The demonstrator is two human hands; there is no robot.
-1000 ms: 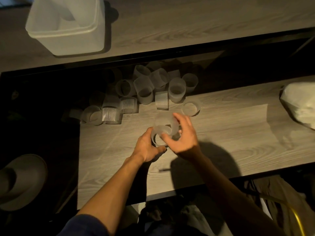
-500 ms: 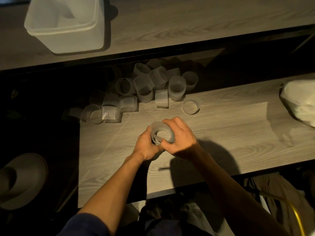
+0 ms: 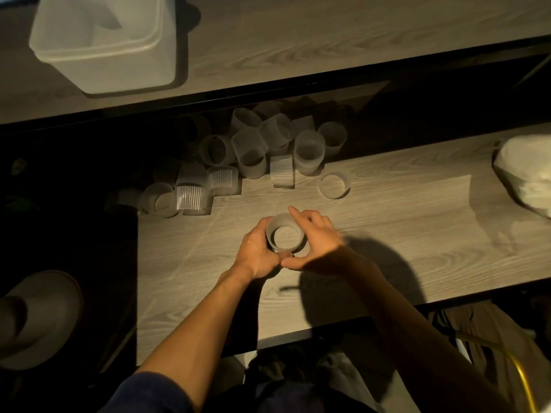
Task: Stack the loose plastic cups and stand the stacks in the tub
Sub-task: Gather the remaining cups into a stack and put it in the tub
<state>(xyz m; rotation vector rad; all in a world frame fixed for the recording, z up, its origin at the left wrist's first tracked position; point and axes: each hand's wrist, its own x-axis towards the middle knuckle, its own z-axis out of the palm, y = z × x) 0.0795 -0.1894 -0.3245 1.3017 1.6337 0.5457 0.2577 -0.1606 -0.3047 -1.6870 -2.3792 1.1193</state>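
A short stack of frosted, ribbed plastic cups [image 3: 284,235] stands mouth up on the wooden table [image 3: 387,234], near its middle. My left hand [image 3: 258,251] grips the stack from the left. My right hand [image 3: 316,242] curls round its right side, the index finger lying along the far rim. Several loose cups [image 3: 250,156] lie in a heap at the table's far left edge, some on their sides. One shallow cup [image 3: 334,184] sits alone just right of the heap. The white tub [image 3: 104,40] stands on the upper shelf at far left.
A dark gap separates the table from the upper wooden shelf [image 3: 328,40]. A crumpled white bag [image 3: 524,171] lies at the table's right edge. A pale hat-like object [image 3: 38,317] rests on the dark floor at lower left. Cloth shows below the table's near edge.
The cup held by my right hand has gone down into the one in my left hand. Both hands now close round the nested stack, which sits level.
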